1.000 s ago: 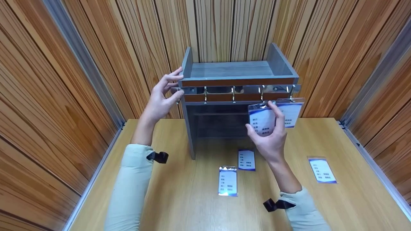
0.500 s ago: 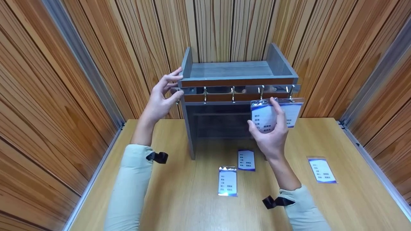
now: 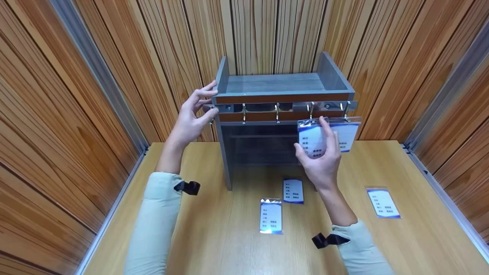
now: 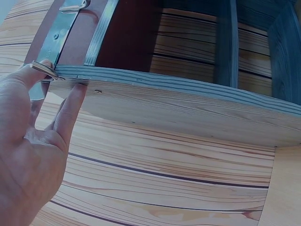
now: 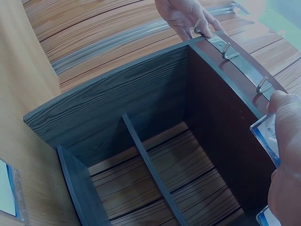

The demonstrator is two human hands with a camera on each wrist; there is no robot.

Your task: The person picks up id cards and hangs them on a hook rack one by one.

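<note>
My right hand [image 3: 323,164] pinches a clear plastic ID badge [image 3: 311,139] with a white and blue card by its edges. The badge's top edge is right at the lower end of the third hook [image 3: 311,110] on the metal hook rail [image 3: 261,107]. Beside it, partly behind my fingers, another ID badge [image 3: 348,131] hangs at the rightmost hook. With the thumb on the rail's left end by a hook [image 4: 43,70], my left hand [image 3: 193,116] grips there; its other fingers lie along the grey shelf unit's side panel [image 4: 188,101].
The shelf unit [image 3: 225,156] stands on the wooden table [image 3: 214,236] against a slatted wood wall [image 3: 168,57]. Two badges lie in front of it, a nearer badge [image 3: 271,217] and a farther badge [image 3: 293,191]. Another badge [image 3: 383,203] lies to the right.
My right hand has brought the badge slightly right and up to the third hook, then stayed almost still there. My left hand has kept its place on the rail's end.
</note>
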